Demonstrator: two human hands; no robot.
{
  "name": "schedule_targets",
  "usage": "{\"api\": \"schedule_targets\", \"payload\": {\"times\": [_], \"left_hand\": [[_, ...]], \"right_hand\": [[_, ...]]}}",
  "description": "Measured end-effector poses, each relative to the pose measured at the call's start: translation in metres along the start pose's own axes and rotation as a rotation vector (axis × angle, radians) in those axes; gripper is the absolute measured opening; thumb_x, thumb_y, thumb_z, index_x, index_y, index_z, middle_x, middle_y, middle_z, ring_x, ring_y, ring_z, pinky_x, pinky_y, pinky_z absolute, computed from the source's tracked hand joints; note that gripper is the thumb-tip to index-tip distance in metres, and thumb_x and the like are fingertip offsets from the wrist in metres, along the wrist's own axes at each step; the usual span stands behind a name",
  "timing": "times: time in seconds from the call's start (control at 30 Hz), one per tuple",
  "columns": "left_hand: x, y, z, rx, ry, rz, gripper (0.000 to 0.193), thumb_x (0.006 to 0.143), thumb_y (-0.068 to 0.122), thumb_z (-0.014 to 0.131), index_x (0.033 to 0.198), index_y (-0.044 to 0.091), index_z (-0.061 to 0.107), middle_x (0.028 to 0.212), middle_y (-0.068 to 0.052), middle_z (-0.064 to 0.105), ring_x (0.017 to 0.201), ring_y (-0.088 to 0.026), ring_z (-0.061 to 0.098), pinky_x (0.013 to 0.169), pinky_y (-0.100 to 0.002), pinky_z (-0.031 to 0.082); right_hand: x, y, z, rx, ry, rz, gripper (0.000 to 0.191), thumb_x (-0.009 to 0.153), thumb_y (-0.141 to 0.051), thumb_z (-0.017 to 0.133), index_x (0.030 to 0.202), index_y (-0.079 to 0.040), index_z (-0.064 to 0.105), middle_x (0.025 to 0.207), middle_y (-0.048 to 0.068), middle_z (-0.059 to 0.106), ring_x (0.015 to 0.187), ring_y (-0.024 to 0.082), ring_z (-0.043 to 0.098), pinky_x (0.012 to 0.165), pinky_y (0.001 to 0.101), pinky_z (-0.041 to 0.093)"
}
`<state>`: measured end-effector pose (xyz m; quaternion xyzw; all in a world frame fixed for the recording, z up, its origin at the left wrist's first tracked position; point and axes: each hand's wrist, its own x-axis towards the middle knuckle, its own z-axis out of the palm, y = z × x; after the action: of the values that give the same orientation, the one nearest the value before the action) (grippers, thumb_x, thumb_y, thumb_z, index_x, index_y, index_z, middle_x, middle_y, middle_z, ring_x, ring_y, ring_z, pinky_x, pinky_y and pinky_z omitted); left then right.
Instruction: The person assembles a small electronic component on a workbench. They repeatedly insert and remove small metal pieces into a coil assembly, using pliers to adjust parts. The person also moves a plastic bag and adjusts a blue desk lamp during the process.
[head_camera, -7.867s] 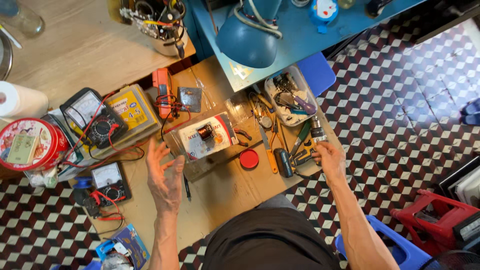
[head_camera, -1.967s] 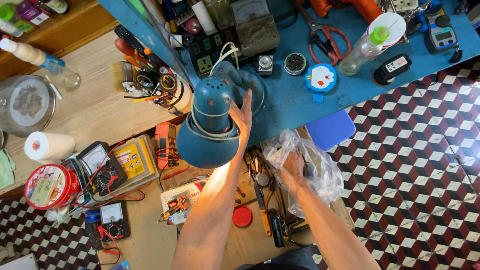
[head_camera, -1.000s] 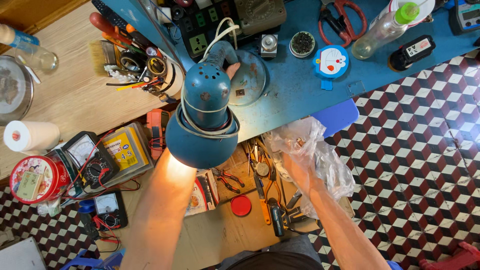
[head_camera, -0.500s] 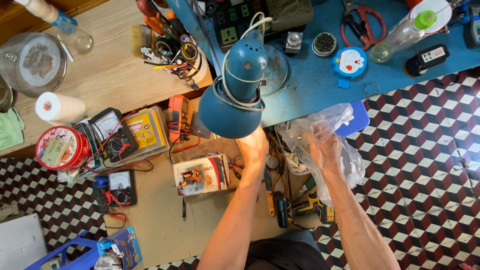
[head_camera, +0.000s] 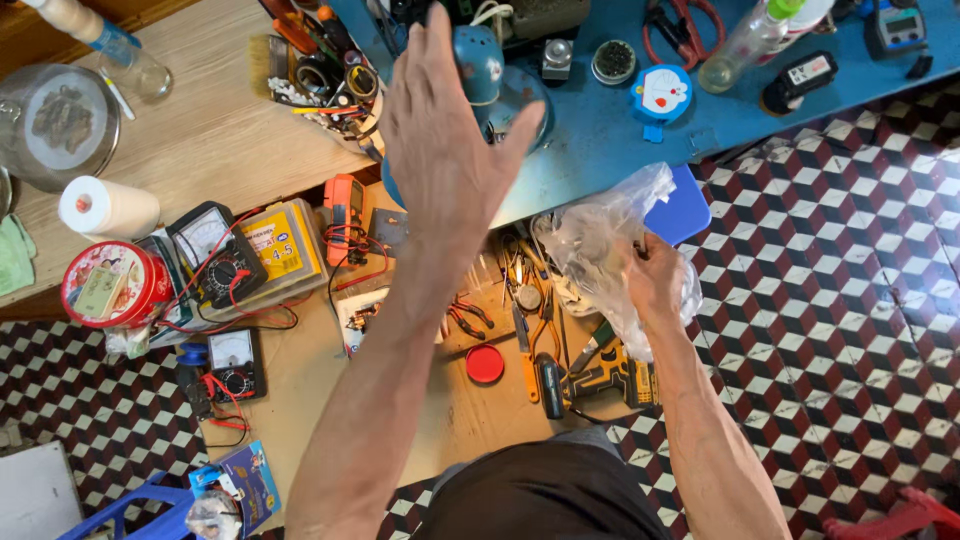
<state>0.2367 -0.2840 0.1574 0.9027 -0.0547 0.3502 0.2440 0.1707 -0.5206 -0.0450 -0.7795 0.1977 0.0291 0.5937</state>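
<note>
Left hand (head_camera: 450, 150) raised flat, fingers spread and empty, before blue desk lamp (head_camera: 480, 70); right hand (head_camera: 650, 280) pinching clear plastic bag (head_camera: 610, 240) over cluttered tool tray, best gripped higher for steadiness.

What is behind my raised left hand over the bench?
Behind the left hand is the blue desk lamp; only its top and part of its base show. The hand hides the lamp's shade and whatever lies beneath it.

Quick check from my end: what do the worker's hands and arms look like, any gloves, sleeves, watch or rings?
Both arms are bare to the frame's edge: no sleeves, gloves or watch. The left hand and right hand show no rings. A dark garment covers the torso.
</note>
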Motion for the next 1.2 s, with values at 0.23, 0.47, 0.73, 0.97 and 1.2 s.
{"api": "schedule_targets", "payload": {"times": [0.23, 0.47, 0.73, 0.97, 1.2], "left_hand": [[0.002, -0.045, 0.014, -0.197, -0.223, -0.068, 0.076, 0.092, 0.028, 0.091, 0.145, 0.014, 0.039, 0.13, -0.015, 0.07, 0.115, -0.036, 0.071, 0.095, -0.047, 0.056], [0.034, -0.116, -0.007, -0.289, -0.437, 0.142, 0.064, 0.096, 0.023, 0.09, 0.137, 0.007, 0.044, 0.128, -0.018, 0.07, 0.115, -0.039, 0.07, 0.099, -0.048, 0.055], [0.031, -0.134, -0.008, -0.346, -0.408, 0.145, 0.064, 0.092, 0.023, 0.09, 0.139, 0.007, 0.05, 0.127, -0.018, 0.071, 0.117, -0.038, 0.07, 0.101, -0.048, 0.055], [0.03, -0.124, -0.02, -0.314, -0.36, 0.082, 0.072, 0.09, 0.028, 0.095, 0.141, 0.007, 0.049, 0.13, -0.017, 0.07, 0.119, -0.042, 0.066, 0.1, -0.052, 0.051], [-0.026, -0.052, -0.043, -0.353, 0.138, 0.079, 0.045, 0.106, 0.017, 0.074, 0.143, 0.011, 0.05, 0.134, -0.016, 0.062, 0.122, -0.033, 0.062, 0.105, -0.042, 0.054]], "right_hand": [[-0.017, -0.002, -0.035, 0.37, 0.084, 0.135, 0.02, 0.091, -0.006, 0.072, 0.11, 0.001, 0.075, 0.095, 0.003, 0.076, 0.079, 0.008, 0.068, 0.073, 0.0246, 0.054], [-0.025, -0.008, -0.063, 0.435, 0.122, 0.194, 0.02, 0.092, -0.005, 0.07, 0.11, 0.004, 0.073, 0.091, 0.005, 0.074, 0.069, 0.011, 0.065, 0.064, 0.0273, 0.054], [-0.045, -0.051, -0.09, 0.499, 0.189, 0.182, 0.021, 0.093, -0.002, 0.07, 0.114, 0.005, 0.071, 0.099, 0.009, 0.077, 0.082, 0.013, 0.069, 0.076, 0.0253, 0.057], [-0.03, -0.114, -0.076, 0.771, 0.029, 0.011, 0.024, 0.095, 0.003, 0.07, 0.118, 0.008, 0.068, 0.106, 0.011, 0.074, 0.094, 0.019, 0.072, 0.09, 0.0332, 0.06], [0.029, -0.106, 0.025, 0.842, -0.106, 0.174, 0.02, 0.09, -0.007, 0.076, 0.109, -0.004, 0.071, 0.095, 0.006, 0.071, 0.08, 0.018, 0.067, 0.071, 0.0344, 0.053]]}}
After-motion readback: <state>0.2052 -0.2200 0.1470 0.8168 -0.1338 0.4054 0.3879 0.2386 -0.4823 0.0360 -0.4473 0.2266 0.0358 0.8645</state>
